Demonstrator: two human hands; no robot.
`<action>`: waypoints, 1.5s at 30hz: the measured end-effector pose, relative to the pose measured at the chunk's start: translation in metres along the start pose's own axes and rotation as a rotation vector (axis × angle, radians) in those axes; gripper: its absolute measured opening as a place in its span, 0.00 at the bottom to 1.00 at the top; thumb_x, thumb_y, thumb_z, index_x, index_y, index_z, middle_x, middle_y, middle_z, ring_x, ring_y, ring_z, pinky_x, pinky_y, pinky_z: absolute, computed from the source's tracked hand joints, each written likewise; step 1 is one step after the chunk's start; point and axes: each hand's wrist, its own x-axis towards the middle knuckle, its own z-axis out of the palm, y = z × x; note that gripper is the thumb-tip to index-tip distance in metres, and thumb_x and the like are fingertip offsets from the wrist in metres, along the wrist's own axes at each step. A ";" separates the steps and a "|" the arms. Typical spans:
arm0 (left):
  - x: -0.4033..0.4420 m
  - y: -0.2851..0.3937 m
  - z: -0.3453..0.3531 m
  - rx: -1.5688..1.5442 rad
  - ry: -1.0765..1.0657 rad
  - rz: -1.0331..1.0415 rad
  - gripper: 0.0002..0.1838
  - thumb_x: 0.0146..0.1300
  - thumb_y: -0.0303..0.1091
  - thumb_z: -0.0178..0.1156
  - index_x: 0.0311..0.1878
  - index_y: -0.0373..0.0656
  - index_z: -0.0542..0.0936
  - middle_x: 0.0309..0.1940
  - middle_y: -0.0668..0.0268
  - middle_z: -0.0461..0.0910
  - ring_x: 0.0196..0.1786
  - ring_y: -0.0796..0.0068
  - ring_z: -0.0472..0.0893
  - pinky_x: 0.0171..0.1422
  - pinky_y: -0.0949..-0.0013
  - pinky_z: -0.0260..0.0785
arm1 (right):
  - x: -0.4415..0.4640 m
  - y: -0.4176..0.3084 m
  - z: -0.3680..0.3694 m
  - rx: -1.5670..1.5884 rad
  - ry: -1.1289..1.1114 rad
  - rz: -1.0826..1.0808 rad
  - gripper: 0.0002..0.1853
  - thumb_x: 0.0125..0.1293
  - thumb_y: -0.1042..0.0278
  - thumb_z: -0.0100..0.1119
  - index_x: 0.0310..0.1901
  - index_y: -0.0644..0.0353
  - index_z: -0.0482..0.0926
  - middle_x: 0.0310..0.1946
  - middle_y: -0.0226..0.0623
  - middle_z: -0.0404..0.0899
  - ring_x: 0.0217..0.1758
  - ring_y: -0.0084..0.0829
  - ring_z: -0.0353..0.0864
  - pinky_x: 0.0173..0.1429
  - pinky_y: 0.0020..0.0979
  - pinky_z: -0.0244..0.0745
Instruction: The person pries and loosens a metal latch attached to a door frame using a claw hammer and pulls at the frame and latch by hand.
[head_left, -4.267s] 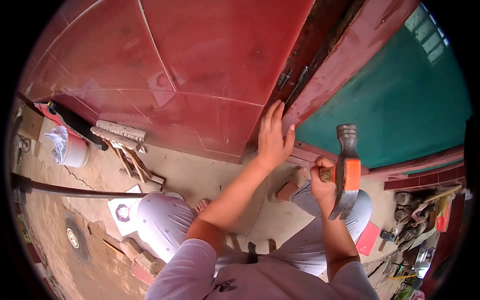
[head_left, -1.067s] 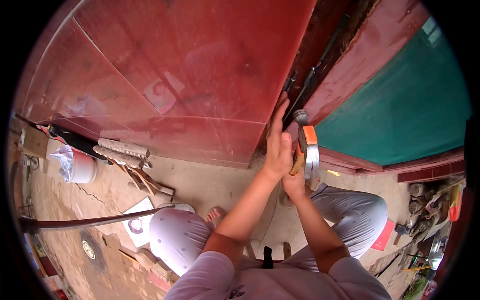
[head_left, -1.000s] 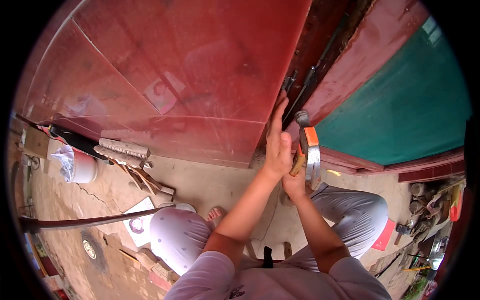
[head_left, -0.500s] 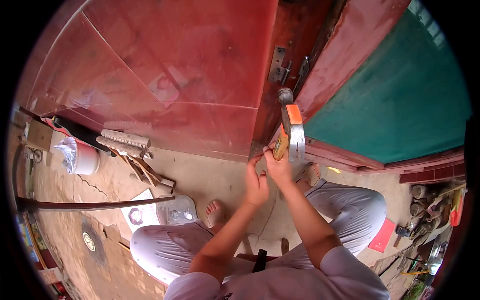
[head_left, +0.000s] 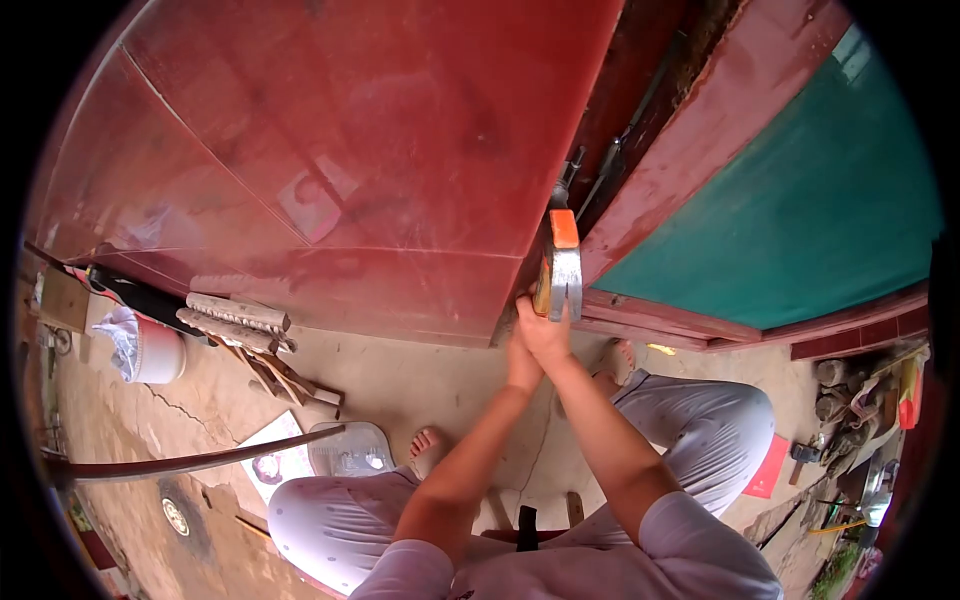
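Head view: grips orange-and-silver metal claw hammer [head_left: 564,240] in closed right hand [head_left: 546,334], hammer head just beyond grip, near grey metal bolt [head_left: 572,166]. Touches left hand [head_left: 523,366] to right; cannot tell how far closed, fingers partly hidden.

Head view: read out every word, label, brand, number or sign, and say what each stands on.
No text can be read.
Hammer: handle marks too small.
Printed sheet: too blurred.
Grey plastic piece: pale marks too small.
Round floor disc: pale pattern, unclear whether it is lettering.
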 end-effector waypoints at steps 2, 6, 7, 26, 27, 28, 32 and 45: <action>0.003 -0.002 0.001 0.038 -0.006 0.029 0.22 0.58 0.35 0.62 0.55 0.40 0.74 0.48 0.52 0.79 0.53 0.56 0.79 0.53 0.61 0.70 | 0.001 -0.004 0.003 0.000 0.010 0.056 0.07 0.54 0.71 0.60 0.25 0.64 0.74 0.18 0.43 0.73 0.22 0.31 0.74 0.30 0.35 0.70; 0.002 -0.002 -0.001 0.073 -0.021 0.106 0.19 0.59 0.35 0.60 0.52 0.39 0.75 0.44 0.53 0.80 0.51 0.56 0.79 0.51 0.59 0.71 | -0.002 0.000 0.000 0.023 0.008 0.036 0.07 0.53 0.71 0.61 0.25 0.63 0.74 0.18 0.40 0.73 0.21 0.30 0.74 0.30 0.34 0.70; 0.001 -0.003 -0.001 0.069 -0.033 0.119 0.20 0.58 0.36 0.60 0.53 0.41 0.74 0.45 0.52 0.79 0.50 0.51 0.79 0.51 0.56 0.70 | -0.005 -0.004 -0.003 0.057 0.020 0.023 0.06 0.53 0.71 0.61 0.25 0.62 0.74 0.19 0.39 0.73 0.21 0.29 0.73 0.30 0.33 0.70; -0.004 -0.002 -0.004 0.000 -0.103 0.135 0.20 0.57 0.35 0.61 0.52 0.39 0.74 0.42 0.48 0.81 0.48 0.50 0.80 0.49 0.58 0.72 | -0.018 0.021 -0.008 0.070 -0.051 0.015 0.12 0.50 0.68 0.64 0.36 0.66 0.80 0.24 0.48 0.78 0.28 0.34 0.81 0.35 0.33 0.74; -0.007 0.002 -0.003 0.006 -0.104 0.086 0.19 0.57 0.35 0.60 0.51 0.39 0.74 0.43 0.48 0.80 0.49 0.49 0.80 0.50 0.57 0.72 | -0.015 0.009 -0.013 0.030 -0.053 -0.026 0.14 0.50 0.65 0.66 0.36 0.65 0.80 0.22 0.46 0.78 0.26 0.30 0.79 0.34 0.32 0.74; -0.007 0.007 -0.002 0.037 -0.096 0.029 0.19 0.56 0.35 0.60 0.50 0.39 0.74 0.44 0.47 0.79 0.48 0.48 0.79 0.50 0.56 0.71 | -0.016 0.014 -0.014 -0.024 -0.061 -0.065 0.14 0.50 0.65 0.66 0.36 0.65 0.80 0.22 0.46 0.77 0.26 0.30 0.79 0.34 0.32 0.74; 0.001 -0.014 0.001 0.082 -0.184 0.177 0.17 0.55 0.35 0.60 0.46 0.40 0.75 0.45 0.48 0.78 0.47 0.45 0.78 0.49 0.54 0.71 | -0.016 -0.001 -0.022 0.052 0.050 -0.007 0.12 0.51 0.65 0.65 0.34 0.64 0.80 0.19 0.45 0.74 0.23 0.29 0.77 0.32 0.31 0.73; 0.041 0.184 -0.025 0.093 0.122 0.688 0.24 0.73 0.38 0.39 0.65 0.31 0.66 0.65 0.46 0.65 0.67 0.49 0.66 0.70 0.58 0.55 | -0.028 0.001 -0.072 0.046 -0.008 -0.010 0.09 0.59 0.84 0.47 0.24 0.61 0.64 0.18 0.28 0.67 0.18 0.17 0.61 0.22 0.22 0.57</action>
